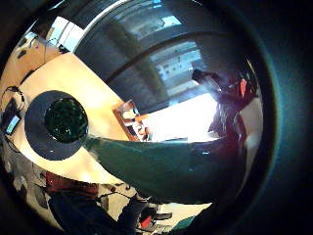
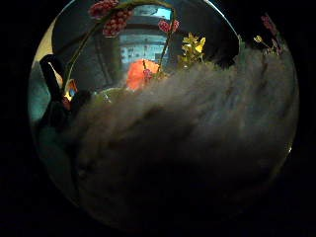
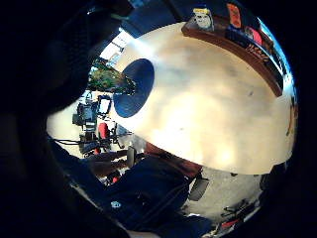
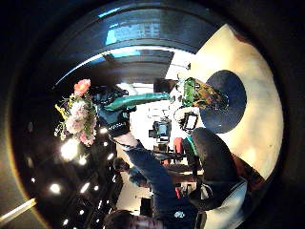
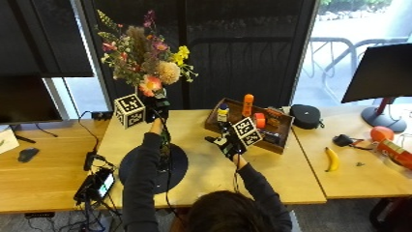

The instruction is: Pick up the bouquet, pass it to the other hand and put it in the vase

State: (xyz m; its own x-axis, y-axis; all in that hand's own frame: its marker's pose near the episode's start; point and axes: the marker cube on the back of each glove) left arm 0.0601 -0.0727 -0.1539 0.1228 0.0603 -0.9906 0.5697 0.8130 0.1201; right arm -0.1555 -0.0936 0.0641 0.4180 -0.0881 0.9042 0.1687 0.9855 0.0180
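Bouquet: one, raised high above the surface, flower heads up, stems pointing down towards the vase.
Bouquet wrap: one dark green sleeve round the stems, close to the left palm in its little finger side view.
Left hand: one, lifted above the surface, fingers curled round the bouquet stems just under the blooms.
Right hand: one, held over the surface well apart from the bouquet, holding nothing; the fingers appeared relaxed.
Vase: one, green glass, standing upright at the middle of the mat; in the outside view the left forearm covered most of it.
Mat: one, round and dark, flat on the surface beneath the left forearm.
Surface: one light wooden top carrying the mat and the tray.
Tray: one, wooden, at the far side of the surface beyond the right hand, holding an orange bottle and other small items.
Banana: one, on the neighbouring top to the right.
Blooms seen from the left thumb side palm view: one pale fluffy head filling most of it, with red berry sprays beside.
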